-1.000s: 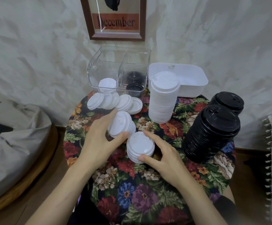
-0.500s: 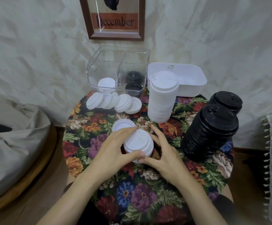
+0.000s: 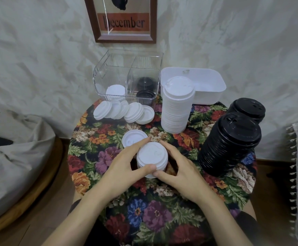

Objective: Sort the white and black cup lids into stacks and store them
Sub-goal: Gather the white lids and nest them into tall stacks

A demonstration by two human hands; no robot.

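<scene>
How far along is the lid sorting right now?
Done: a tall white stack and two black stacks stand sorted; the clear bin holds a few white lids left, black lids right. In hand: the left hand and right hand grip a short white stack. Left: one loose lid beside it, a toppled white row, and storing the tall stacks.

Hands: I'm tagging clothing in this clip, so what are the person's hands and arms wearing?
Nothing that shows. The left hand and right hand are bare: no gloves, rings, watch or bracelets. The left forearm and right forearm are unsleeved down to the frame's edge.
</scene>
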